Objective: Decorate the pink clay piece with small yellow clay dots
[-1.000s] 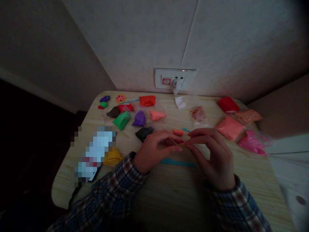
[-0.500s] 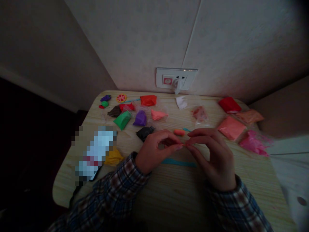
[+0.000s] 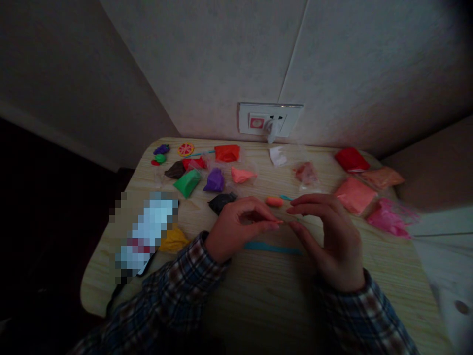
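Between the thumb and forefinger of my left hand (image 3: 242, 227) a small orange piece of modelling clay (image 3: 280, 222) is pinched, its tip sticking out to the right. My right hand (image 3: 328, 236) is just right of that piece, thumb and fingers apart, holding nothing that I can see. Beyond my fingertips an orange clay roll (image 3: 274, 201) lies on the table, beside a small blue tool (image 3: 286, 197). A flat blue clay tool (image 3: 273, 247) lies on the wood below my hands, partly behind them.
Soft clay packets lie about the table (image 3: 391, 276): black (image 3: 220, 202), purple (image 3: 214, 181), green (image 3: 187, 183), yellow (image 3: 174, 240), salmon (image 3: 355, 195) and pink (image 3: 388, 217). A phone (image 3: 150, 231), blurred out, stands at left. Small clay fruit shapes (image 3: 161, 149) sit at the back left corner.
My right thumb and fingers have parted and drawn slightly right, letting go of the orange clay piece. My left hand keeps its pinch on it.
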A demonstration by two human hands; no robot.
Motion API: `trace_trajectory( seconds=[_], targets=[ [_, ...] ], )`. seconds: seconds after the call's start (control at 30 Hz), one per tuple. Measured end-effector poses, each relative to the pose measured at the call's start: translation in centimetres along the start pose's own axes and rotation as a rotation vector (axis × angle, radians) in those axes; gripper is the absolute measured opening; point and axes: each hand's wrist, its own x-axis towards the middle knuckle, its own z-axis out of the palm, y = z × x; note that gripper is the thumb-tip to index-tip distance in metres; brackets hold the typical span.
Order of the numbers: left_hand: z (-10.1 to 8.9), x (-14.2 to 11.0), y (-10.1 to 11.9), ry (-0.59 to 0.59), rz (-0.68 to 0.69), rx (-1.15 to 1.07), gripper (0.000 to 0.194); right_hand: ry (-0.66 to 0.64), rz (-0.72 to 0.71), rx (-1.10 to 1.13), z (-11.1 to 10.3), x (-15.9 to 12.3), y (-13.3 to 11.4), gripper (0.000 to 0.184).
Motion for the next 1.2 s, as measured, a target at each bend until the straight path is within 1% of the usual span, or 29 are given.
trace_trajectory(
  seconds=[0.1, 0.23, 0.33, 0.47, 0.67, 0.8, 0.87, 0.97, 1.2],
  targets=[
    [-0.17, 0.05, 0.15, 0.009, -0.035, -0.062, 0.013, 0.026, 0.036, 0.010, -0.15, -0.03, 0.18, 0.013],
    [-0.28, 0.02, 0.42, -0.010, -0.070, -0.102, 0.009, 0.032, 0.055, 0.006, -0.19, -0.09, 0.27, 0.013],
    [-0.28, 0.03, 0.43, -0.018, -0.089, -0.123, 0.013, 0.034, 0.051, 0.001, -0.14, -0.10, 0.24, 0.014],
    [-0.35, 0.08, 0.24, 0.013, -0.102, -0.166, 0.023, 0.037, 0.066, 0.010, -0.09, -0.13, 0.24, 0.014],
    [-0.37, 0.15, 0.32, 0.001, -0.121, -0.182, 0.017, 0.027, 0.060, 0.007, -0.07, -0.14, 0.24, 0.015],
    [-0.40, 0.22, 0.14, 0.023, -0.127, -0.192, 0.022, 0.029, 0.065, 0.006, -0.16, -0.14, 0.15, 0.014],
    [-0.43, 0.18, 0.14, 0.024, -0.131, -0.186, 0.020, 0.026, 0.067, 0.002, -0.20, -0.16, 0.13, 0.014],
    [-0.47, 0.08, 0.34, 0.008, -0.137, -0.161, 0.014, 0.019, 0.064, -0.010, -0.21, -0.18, 0.16, 0.014],
    [-0.32, 0.08, 0.40, -0.049, -0.172, -0.141, 0.014, 0.009, 0.063, -0.001, -0.11, -0.12, 0.19, 0.013]
  ],
)
